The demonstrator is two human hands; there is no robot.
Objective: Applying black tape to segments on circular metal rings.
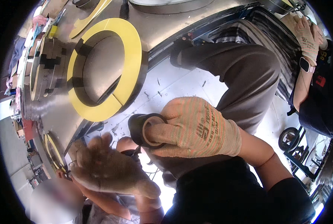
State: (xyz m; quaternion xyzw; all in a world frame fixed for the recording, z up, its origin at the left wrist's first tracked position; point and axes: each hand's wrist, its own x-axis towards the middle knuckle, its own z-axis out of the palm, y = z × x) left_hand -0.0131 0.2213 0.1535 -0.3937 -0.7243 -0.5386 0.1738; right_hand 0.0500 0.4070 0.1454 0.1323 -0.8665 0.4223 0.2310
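Observation:
My right hand (198, 128), in a striped knit glove, grips a roll of black tape (137, 128) with a finger pushed into its core. Left of it, my left hand (108, 168) wears a dirty, darkened glove. Its palm is turned up, its fingers and thumb are apart, and nothing lies in it. Beyond both hands a large ring (133, 52) with a yellow top face and dark side wall stands on the metal table (157, 22). Dark strips of tape wrap the ring's left side. Part of the ring reaches past the table edge.
A stack of taped rings (49, 69) stands at the left, and a curved yellow piece (90, 18) lies behind. One co-worker's gloved hand (307, 39) is at the upper right. Lower left, another person is beside a yellow-faced ring (54, 153). A wheeled frame (289, 140) stands right.

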